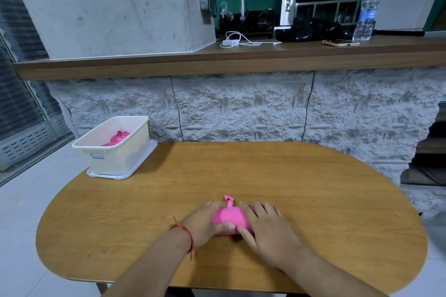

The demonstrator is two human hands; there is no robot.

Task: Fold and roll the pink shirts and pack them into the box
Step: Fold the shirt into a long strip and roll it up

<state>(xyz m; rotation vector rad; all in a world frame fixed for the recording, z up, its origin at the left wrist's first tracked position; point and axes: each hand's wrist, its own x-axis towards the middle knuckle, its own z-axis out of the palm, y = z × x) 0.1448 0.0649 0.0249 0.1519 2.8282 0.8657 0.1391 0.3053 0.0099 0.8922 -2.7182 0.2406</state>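
Observation:
A pink shirt (230,217), rolled into a tight bundle, lies on the wooden table (313,188) near its front middle. A small pink tag sticks up from the far side of the bundle. My left hand (205,222) grips the roll from the left, thumb curled over its near side. My right hand (268,226) grips it from the right, fingers over its top and thumb on the near edge. At the table's far left corner stands the cream plastic box (115,154), with another rolled pink shirt (118,137) inside it.
The box sits on its white lid (108,175). A rough stone wall rises behind the table, topped by a wooden counter (241,60) with a water bottle (366,9), a phone (340,42), a charger and steel canisters. White floor tiles lie to the left.

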